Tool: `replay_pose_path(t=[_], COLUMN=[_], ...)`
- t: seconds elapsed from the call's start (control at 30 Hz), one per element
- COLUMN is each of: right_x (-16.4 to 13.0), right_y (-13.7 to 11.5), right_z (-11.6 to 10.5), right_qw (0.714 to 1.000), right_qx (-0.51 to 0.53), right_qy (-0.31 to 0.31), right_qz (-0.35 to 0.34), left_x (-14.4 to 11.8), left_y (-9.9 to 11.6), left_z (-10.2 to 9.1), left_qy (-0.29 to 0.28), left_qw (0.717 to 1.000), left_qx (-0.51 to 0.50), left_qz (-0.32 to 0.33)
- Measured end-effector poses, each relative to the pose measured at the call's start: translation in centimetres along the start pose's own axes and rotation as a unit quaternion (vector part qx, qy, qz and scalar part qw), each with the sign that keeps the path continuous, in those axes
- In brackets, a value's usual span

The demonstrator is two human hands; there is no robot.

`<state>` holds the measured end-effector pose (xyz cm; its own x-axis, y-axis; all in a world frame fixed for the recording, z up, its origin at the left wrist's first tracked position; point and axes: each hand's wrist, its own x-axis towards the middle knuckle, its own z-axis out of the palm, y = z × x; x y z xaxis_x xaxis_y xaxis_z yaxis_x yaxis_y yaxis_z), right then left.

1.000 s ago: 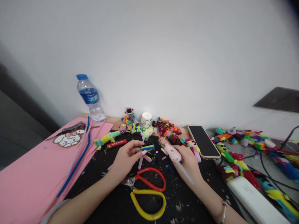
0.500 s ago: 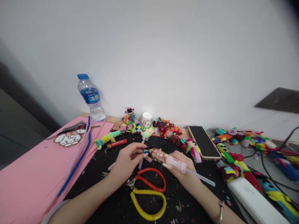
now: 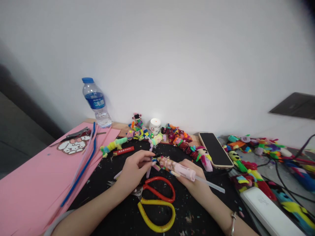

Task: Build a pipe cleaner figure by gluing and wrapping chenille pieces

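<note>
Compared to a second ago, the right hand (image 3: 190, 178) has swung the pink glue gun (image 3: 176, 167) nozzle-first to the little striped piece (image 3: 154, 160) pinched in the left hand (image 3: 134, 170), both grips closed above the black counter (image 3: 118, 209), and it's barely moved since.

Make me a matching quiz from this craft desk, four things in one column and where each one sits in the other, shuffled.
Things:
1. clear plastic water bottle with blue cap
2. black smartphone
3. red and yellow scissors
4. pink glue gun

Places:
A. in the right hand
B. flat, between the forearms
C. upright by the wall, far left
D. face up, right of the hands

Pairs: 1-C, 2-D, 3-B, 4-A
</note>
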<state>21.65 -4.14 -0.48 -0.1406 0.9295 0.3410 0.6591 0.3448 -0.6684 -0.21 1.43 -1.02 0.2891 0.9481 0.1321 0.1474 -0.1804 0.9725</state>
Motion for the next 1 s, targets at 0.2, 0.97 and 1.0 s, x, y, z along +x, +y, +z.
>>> replay_pose_path(t=[0.2, 0.97, 1.0], right_x=[0.0, 0.1, 0.1], right_y=[0.4, -0.2, -0.3], right_z=[0.1, -0.1, -0.1], right_qw=[1.000, 0.999, 0.999], right_qx=[-0.011, -0.023, -0.023], right_qy=[0.022, 0.030, 0.025], right_qz=[0.016, 0.001, -0.002], left_x=[0.0, 0.0, -0.1], left_y=[-0.1, 0.0, -0.1], left_z=[-0.1, -0.2, -0.2], left_qy=[0.017, 0.022, 0.020], left_qw=[1.000, 0.999, 0.999], left_qx=[0.010, 0.023, 0.026], left_qz=[0.007, 0.036, 0.037])
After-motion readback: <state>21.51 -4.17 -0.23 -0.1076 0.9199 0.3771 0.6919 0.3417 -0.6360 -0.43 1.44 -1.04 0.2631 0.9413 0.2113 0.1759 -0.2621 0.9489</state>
